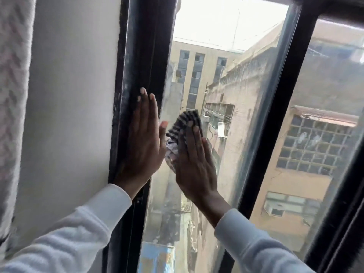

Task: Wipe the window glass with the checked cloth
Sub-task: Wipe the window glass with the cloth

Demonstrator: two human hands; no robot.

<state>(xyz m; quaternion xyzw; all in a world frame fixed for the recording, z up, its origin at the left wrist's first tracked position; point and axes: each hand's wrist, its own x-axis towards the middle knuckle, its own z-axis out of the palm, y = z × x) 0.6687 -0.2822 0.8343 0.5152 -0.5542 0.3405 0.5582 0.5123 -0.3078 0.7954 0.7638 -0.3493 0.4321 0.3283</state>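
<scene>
The window glass is a tall pane between black frame bars, with buildings visible through it. My right hand lies flat on the pane with fingers straight, pressing the black-and-white checked cloth against the glass; the cloth sticks out above and to the left of the fingers. My left hand rests flat and open, fingers up, on the black frame at the pane's left edge, its thumb close to the cloth. Both arms wear white sleeves.
The left black window frame meets a white wall. A pale patterned curtain hangs at the far left. A second black bar separates this pane from another pane on the right.
</scene>
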